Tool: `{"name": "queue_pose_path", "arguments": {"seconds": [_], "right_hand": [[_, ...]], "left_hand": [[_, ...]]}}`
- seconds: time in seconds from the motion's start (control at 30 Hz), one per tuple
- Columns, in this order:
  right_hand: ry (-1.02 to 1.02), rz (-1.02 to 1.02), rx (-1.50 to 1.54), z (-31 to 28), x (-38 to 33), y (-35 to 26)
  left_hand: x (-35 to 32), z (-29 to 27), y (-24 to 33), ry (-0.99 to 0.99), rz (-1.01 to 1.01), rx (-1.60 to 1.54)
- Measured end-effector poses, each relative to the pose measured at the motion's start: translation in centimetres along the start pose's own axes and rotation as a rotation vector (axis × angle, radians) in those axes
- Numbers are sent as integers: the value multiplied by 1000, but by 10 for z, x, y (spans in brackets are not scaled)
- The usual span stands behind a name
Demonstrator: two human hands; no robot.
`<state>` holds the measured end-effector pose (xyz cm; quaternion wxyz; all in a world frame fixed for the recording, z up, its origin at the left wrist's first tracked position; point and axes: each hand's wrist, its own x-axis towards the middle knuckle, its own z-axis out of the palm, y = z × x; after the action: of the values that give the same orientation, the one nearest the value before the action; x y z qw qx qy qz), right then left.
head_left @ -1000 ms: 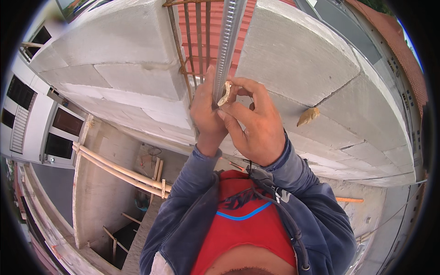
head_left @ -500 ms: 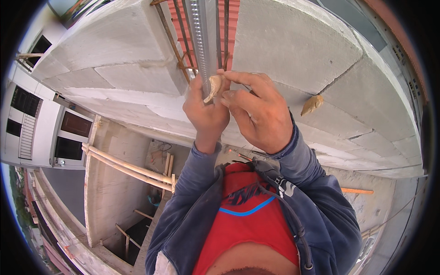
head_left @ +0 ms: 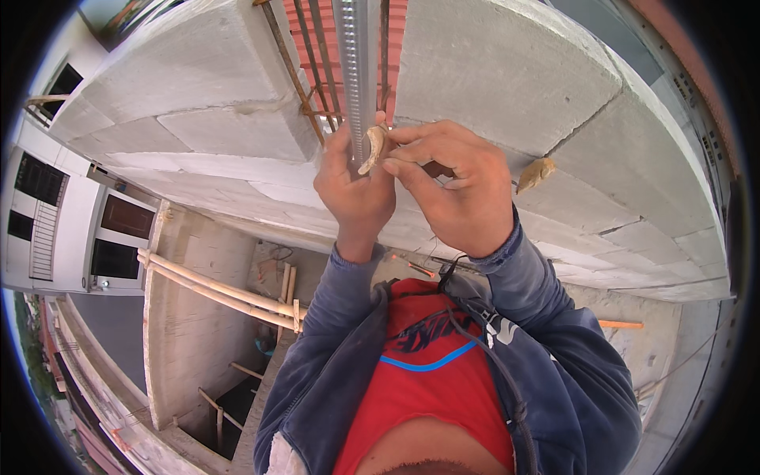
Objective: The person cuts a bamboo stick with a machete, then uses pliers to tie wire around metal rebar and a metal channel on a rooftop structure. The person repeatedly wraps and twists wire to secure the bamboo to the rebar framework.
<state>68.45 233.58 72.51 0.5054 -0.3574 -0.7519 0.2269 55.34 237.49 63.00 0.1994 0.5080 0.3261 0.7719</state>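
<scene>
Grey block wall (head_left: 507, 71) fills background. Left hand (head_left: 354, 186) curls closed around metal strip (head_left: 355, 71); right hand (head_left: 455, 186) pinches a small tan wedge (head_left: 372, 148) against that strip, fingers nearly closed.

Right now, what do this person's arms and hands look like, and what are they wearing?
Both hands, the left hand and the right hand, are bare, with no gloves. Both forearms wear the long dark blue sleeves of an open jacket, cuffs at the wrists, over a red shirt.

We see a shiny ribbed galvanised metal strip (head_left: 354, 63), rusty rough steel bars (head_left: 305, 71), and matt, chalky grey concrete blocks (head_left: 507, 71).
</scene>
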Motion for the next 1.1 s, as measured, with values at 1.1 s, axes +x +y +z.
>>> {"name": "queue_pose_path", "arguments": {"seconds": [1.1], "right_hand": [[-196, -546, -264, -20, 35, 33]], "left_hand": [[6, -2, 2, -12, 60, 199]]}}
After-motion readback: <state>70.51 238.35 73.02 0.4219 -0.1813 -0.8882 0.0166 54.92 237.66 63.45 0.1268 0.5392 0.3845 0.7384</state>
